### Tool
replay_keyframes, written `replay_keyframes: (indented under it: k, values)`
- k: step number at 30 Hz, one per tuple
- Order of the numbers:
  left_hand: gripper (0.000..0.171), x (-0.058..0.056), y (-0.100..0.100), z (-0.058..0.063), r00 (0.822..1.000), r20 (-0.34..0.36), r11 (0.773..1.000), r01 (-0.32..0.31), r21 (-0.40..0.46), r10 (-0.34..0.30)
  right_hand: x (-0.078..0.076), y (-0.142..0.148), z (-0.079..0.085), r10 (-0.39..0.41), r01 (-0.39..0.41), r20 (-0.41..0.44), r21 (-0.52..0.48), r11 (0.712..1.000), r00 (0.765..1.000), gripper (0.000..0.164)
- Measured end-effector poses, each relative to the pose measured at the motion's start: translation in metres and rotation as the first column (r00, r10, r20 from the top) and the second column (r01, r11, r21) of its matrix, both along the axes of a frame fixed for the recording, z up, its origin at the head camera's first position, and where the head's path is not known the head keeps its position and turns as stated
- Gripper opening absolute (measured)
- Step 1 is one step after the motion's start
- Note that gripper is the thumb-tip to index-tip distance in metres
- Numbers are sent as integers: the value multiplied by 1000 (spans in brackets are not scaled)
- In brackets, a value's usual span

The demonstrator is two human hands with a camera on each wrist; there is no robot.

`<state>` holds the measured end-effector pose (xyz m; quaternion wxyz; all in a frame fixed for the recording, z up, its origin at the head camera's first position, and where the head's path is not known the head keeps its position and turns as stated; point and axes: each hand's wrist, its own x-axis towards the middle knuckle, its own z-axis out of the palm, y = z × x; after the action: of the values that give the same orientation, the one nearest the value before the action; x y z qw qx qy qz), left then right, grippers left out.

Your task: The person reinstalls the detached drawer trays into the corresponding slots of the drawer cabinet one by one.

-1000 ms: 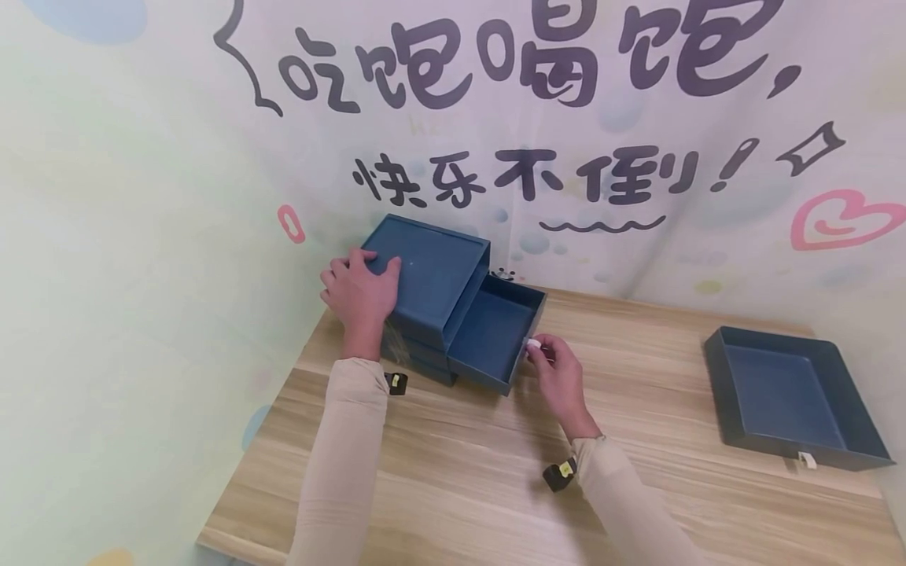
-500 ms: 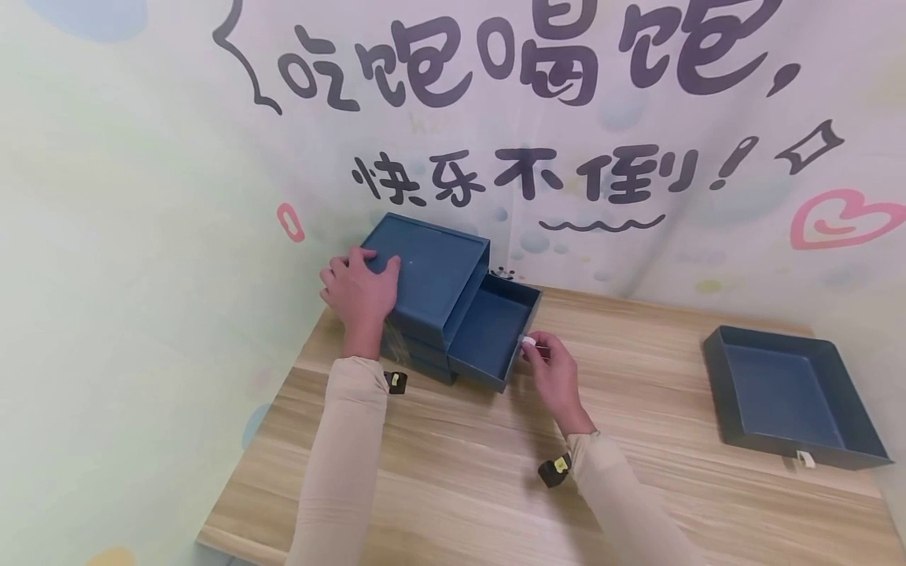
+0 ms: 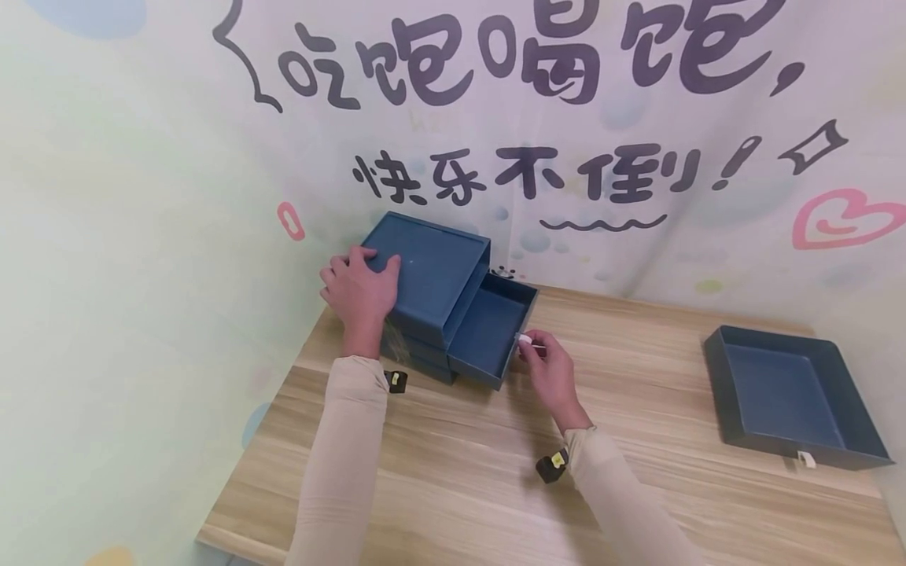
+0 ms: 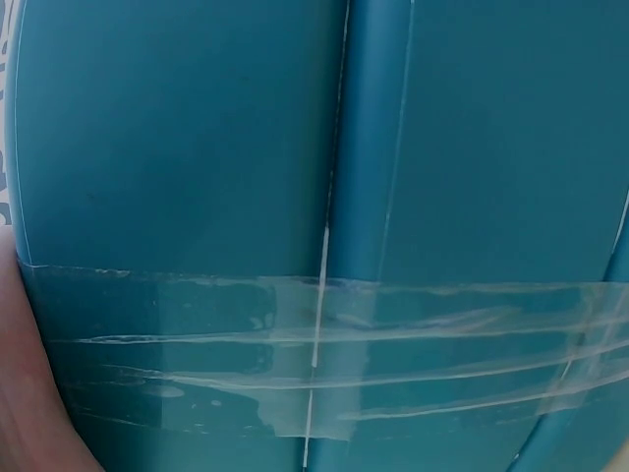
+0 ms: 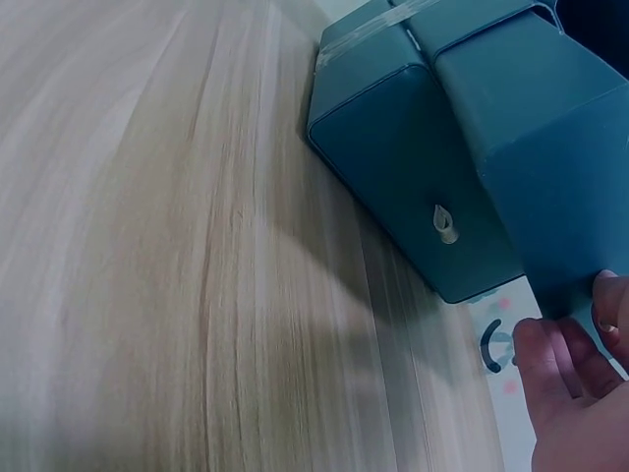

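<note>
A dark blue desktop drawer cabinet [image 3: 425,271] stands at the back left of the table. My left hand [image 3: 361,291] holds its top rear edge, thumb on the top and fingers bent over the edge. Clear tape [image 4: 216,344] runs across the cabinet's side in the left wrist view. One drawer [image 3: 488,326] sticks partly out to the right, with nothing inside. My right hand [image 3: 552,373] pinches the small white pull tab [image 3: 524,339] on that drawer's front. Below it, a lower drawer [image 5: 413,177] with a pale tab sits closed in the right wrist view.
A separate blue drawer [image 3: 786,393] with a white tab lies at the right of the wood-grain table [image 3: 453,487]. A printed cloth wall [image 3: 602,259] rises behind the cabinet, and a pale wall [image 3: 141,314] stands at the left.
The pulled-out drawer has slid a little to the left, further into the cabinet, and my right hand has moved with it. My left hand stays in place on the cabinet.
</note>
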<state>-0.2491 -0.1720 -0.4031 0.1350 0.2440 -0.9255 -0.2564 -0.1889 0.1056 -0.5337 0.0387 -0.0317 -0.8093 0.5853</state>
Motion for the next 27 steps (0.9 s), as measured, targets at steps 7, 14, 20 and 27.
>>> replay_keyframes:
  k: [7,14,20,27]
  values:
    - [57,-1,-1,0,1000,-5,1000,-5,4,5,-4,-1,2,31,-31,15,9,999,999,23]
    - [57,-1,-2,0,1000,-5,1000,-4,6,4,-8,-4,4,40,-43,41,58,997,998,24]
    - [57,-1,-1,-1,1000,-4,1000,-5,7,5,-11,-7,3,54,-54,2,88,995,999,22]
    - [58,-2,0,-2,1000,-3,1000,-5,0,5,-13,-8,4,64,-65,10,103,993,998,23]
